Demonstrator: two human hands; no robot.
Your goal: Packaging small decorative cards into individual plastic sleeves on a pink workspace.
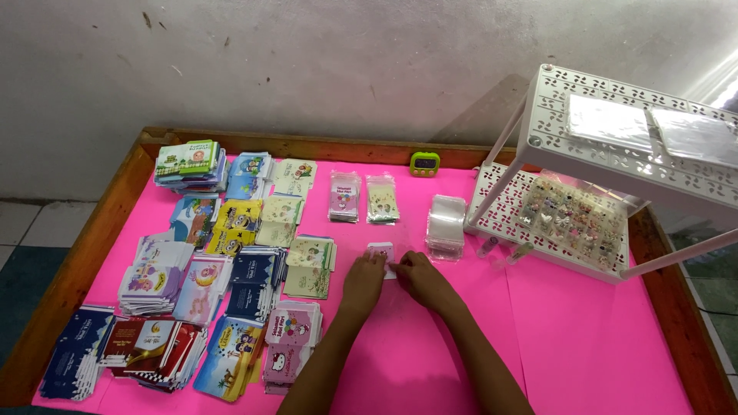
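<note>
- Here, the left hand (363, 278) and right hand (416, 274) meet over a small pink printed card (381, 252), fingers pinched on its lower edge.
- The card lies on the bright pink paper table cover (430, 361), just left of a stack of clear plastic sleeves (446, 223).
- Stacks of colourful printed cards (231, 269) fill the left side.
- A white perforated plastic rack (615, 154) stands at right, a small green timer (424, 163) behind.

small pink card (381, 252), flat, between fingertips
</note>
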